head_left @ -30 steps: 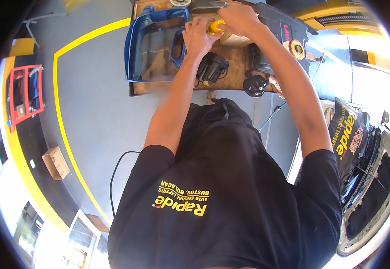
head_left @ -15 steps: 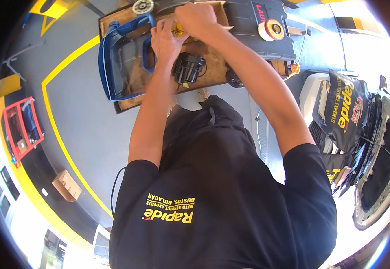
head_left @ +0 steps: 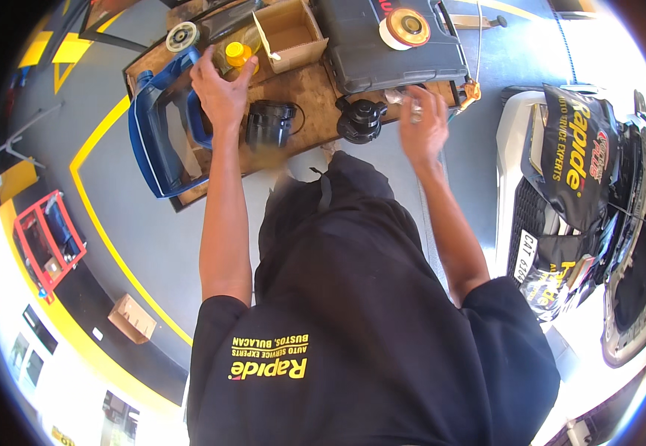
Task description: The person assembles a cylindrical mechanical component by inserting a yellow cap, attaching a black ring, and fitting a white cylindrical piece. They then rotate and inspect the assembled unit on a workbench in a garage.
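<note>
Had the yellow-capped bottle [head_left: 237, 55] on the wooden bench [head_left: 307, 91], between the blue jug [head_left: 141, 140] and the open box [head_left: 301, 53]. Held the left hand [head_left: 221, 85] close about the bottle, thumb to one side of its top and fingers to the other; could not tell whether gripping it or merely beside it. Held the right hand [head_left: 423, 126] well apart, fingers half bent, by a crumpled pale scrap [head_left: 395, 97]; could not tell whether grasping that or loose. Saw a black housing [head_left: 269, 121] right of the jug, and a round black part [head_left: 361, 121] at the bench's near edge. Noted a filter [head_left: 405, 30] on the dark case [head_left: 393, 68], and a pale wheel [head_left: 182, 36] beyond the jug. Saw, farther off, a red rack [head_left: 42, 244] and a carton [head_left: 132, 320] at left; at right, a car [head_left: 507, 171] with raised hood [head_left: 639, 275] and black cover [head_left: 572, 167].
</note>
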`<action>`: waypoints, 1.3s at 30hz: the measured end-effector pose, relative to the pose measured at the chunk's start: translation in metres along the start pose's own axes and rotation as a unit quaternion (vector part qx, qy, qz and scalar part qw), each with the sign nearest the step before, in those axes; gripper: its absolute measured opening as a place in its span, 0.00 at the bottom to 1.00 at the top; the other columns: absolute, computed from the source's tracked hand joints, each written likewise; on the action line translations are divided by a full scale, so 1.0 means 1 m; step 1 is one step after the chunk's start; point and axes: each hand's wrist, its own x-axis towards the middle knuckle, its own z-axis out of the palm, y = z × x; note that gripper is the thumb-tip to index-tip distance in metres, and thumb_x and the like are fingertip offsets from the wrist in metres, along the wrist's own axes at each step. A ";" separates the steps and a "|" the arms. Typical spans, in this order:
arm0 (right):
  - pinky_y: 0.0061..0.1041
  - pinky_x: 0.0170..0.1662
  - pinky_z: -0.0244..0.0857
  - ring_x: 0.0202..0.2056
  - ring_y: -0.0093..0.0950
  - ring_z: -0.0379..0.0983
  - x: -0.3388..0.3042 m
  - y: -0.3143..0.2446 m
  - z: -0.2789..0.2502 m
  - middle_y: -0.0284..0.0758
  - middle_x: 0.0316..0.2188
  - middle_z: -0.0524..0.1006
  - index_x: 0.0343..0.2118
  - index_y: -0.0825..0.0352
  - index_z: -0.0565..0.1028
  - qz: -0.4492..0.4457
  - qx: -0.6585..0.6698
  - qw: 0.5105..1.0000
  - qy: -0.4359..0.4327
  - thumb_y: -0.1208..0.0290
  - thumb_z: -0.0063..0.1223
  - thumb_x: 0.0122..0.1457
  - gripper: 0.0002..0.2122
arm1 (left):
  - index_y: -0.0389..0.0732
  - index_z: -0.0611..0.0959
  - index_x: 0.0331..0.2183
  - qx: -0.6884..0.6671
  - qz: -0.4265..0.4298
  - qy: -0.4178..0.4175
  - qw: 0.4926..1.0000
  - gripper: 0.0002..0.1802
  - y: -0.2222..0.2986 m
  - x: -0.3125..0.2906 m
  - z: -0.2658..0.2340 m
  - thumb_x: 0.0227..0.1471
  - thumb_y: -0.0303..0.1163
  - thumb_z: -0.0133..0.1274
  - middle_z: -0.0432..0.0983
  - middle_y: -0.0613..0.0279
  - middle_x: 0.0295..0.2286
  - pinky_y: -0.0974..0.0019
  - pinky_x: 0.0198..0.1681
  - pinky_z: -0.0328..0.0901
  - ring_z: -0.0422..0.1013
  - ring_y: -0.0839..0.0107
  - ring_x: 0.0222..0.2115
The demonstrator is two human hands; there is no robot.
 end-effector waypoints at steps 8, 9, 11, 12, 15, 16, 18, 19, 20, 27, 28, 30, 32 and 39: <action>0.50 0.59 0.65 0.58 0.45 0.70 -0.002 0.064 -0.043 0.44 0.53 0.77 0.39 0.71 0.79 0.099 0.075 0.990 -0.065 0.73 0.65 0.58 0.09 | 0.34 0.82 0.47 -0.291 -0.073 0.008 0.954 0.11 0.143 -0.093 -0.035 0.68 0.29 0.51 0.80 0.58 0.41 0.73 0.41 0.68 0.74 0.73 0.41; 0.49 0.61 0.64 0.60 0.46 0.69 -0.003 0.043 -0.061 0.45 0.55 0.77 0.39 0.72 0.77 0.113 0.175 0.976 -0.058 0.76 0.63 0.58 0.09 | 0.35 0.84 0.43 -0.333 -0.041 -0.040 0.941 0.11 0.147 -0.112 -0.025 0.67 0.31 0.52 0.82 0.60 0.37 0.67 0.39 0.70 0.75 0.73 0.35; 0.47 0.66 0.59 0.64 0.48 0.66 -0.001 -0.004 -0.079 0.50 0.57 0.75 0.41 0.74 0.76 0.083 0.342 0.933 -0.072 0.80 0.59 0.57 0.10 | 0.36 0.81 0.51 -0.405 -0.209 -0.233 0.859 0.20 0.191 -0.152 -0.013 0.73 0.42 0.43 0.80 0.59 0.46 0.65 0.51 0.68 0.74 0.70 0.46; 0.47 0.69 0.55 0.67 0.50 0.64 -0.002 -0.028 -0.082 0.53 0.59 0.74 0.44 0.74 0.77 0.039 0.416 0.903 -0.101 0.82 0.56 0.57 0.12 | 0.36 0.79 0.54 -0.457 -0.344 -0.299 0.764 0.25 0.206 -0.176 -0.002 0.74 0.46 0.40 0.79 0.58 0.49 0.64 0.56 0.66 0.73 0.68 0.50; 0.50 0.72 0.47 0.73 0.54 0.54 0.015 -0.024 -0.092 0.54 0.67 0.67 0.60 0.72 0.70 -0.133 0.316 0.870 -0.353 0.68 0.57 0.62 0.24 | 0.32 0.74 0.60 -0.619 -0.484 -0.188 0.589 0.32 0.240 -0.176 -0.001 0.75 0.50 0.35 0.77 0.57 0.53 0.63 0.56 0.66 0.72 0.67 0.50; 0.50 0.73 0.46 0.73 0.55 0.52 0.025 -0.016 -0.094 0.54 0.67 0.66 0.62 0.72 0.69 -0.195 0.300 0.842 -0.405 0.64 0.57 0.63 0.27 | 0.34 0.77 0.57 -0.559 -0.437 -0.264 0.653 0.29 0.210 -0.188 -0.011 0.74 0.48 0.35 0.79 0.59 0.49 0.65 0.51 0.68 0.74 0.70 0.44; 0.50 0.69 0.53 0.67 0.55 0.60 0.021 -0.023 -0.085 0.54 0.63 0.70 0.55 0.72 0.73 -0.182 0.348 0.852 -0.346 0.54 0.51 0.68 0.24 | 0.34 0.80 0.51 -0.508 -0.437 -0.297 0.681 0.26 0.209 -0.194 -0.039 0.73 0.45 0.36 0.81 0.61 0.43 0.65 0.48 0.68 0.75 0.70 0.41; 0.49 0.66 0.57 0.64 0.55 0.65 0.007 -0.035 -0.077 0.54 0.60 0.72 0.52 0.72 0.76 -0.187 0.326 0.875 -0.307 0.54 0.51 0.68 0.22 | 0.34 0.80 0.50 -0.504 -0.450 -0.308 0.670 0.25 0.213 -0.196 -0.047 0.73 0.44 0.36 0.81 0.61 0.42 0.65 0.48 0.68 0.75 0.70 0.40; 0.48 0.63 0.62 0.60 0.55 0.70 -0.011 -0.041 -0.072 0.53 0.57 0.75 0.48 0.72 0.78 -0.192 0.302 0.895 -0.266 0.54 0.50 0.69 0.21 | 0.35 0.79 0.52 -0.542 -0.494 -0.287 0.617 0.25 0.217 -0.200 -0.053 0.74 0.43 0.35 0.79 0.60 0.44 0.65 0.51 0.68 0.74 0.70 0.44; 0.32 0.33 0.69 0.26 0.30 0.76 -0.101 -0.115 -0.029 0.36 0.26 0.79 0.31 0.71 0.76 -0.071 0.307 0.937 -0.150 0.64 0.48 0.74 0.16 | 0.34 0.79 0.34 -0.337 -0.289 -0.136 0.886 0.29 0.191 -0.251 -0.110 0.75 0.44 0.31 0.77 0.59 0.26 0.57 0.31 0.64 0.72 0.67 0.27; 0.33 0.31 0.68 0.26 0.32 0.75 -0.110 -0.135 -0.027 0.36 0.27 0.79 0.30 0.70 0.77 -0.021 0.322 0.925 -0.203 0.66 0.48 0.73 0.15 | 0.34 0.79 0.34 -0.349 -0.296 -0.100 0.883 0.30 0.180 -0.257 -0.121 0.76 0.45 0.31 0.78 0.60 0.26 0.56 0.31 0.64 0.73 0.67 0.27; 0.35 0.29 0.65 0.26 0.35 0.74 -0.124 -0.171 -0.026 0.37 0.28 0.80 0.29 0.68 0.79 0.083 0.346 0.882 -0.308 0.71 0.48 0.72 0.13 | 0.35 0.82 0.36 -0.339 -0.333 -0.131 0.870 0.31 0.145 -0.280 -0.152 0.75 0.48 0.33 0.81 0.58 0.28 0.58 0.34 0.68 0.76 0.67 0.30; 0.32 0.33 0.70 0.31 0.37 0.78 -0.141 -0.196 -0.018 0.38 0.33 0.82 0.34 0.67 0.80 0.246 0.482 0.762 -0.357 0.71 0.50 0.70 0.10 | 0.37 0.84 0.40 -0.389 -0.375 -0.079 0.838 0.30 0.116 -0.307 -0.175 0.75 0.51 0.35 0.82 0.58 0.33 0.60 0.40 0.70 0.78 0.68 0.35; 0.66 0.70 0.36 0.76 0.45 0.42 -0.257 -0.242 -0.038 0.42 0.74 0.57 0.58 0.61 0.78 -0.285 0.156 0.888 -0.326 0.70 0.51 0.64 0.19 | 0.44 0.68 0.66 -0.708 -0.444 0.058 0.546 0.32 0.047 -0.356 -0.209 0.73 0.54 0.40 0.72 0.60 0.59 0.55 0.64 0.64 0.71 0.63 0.57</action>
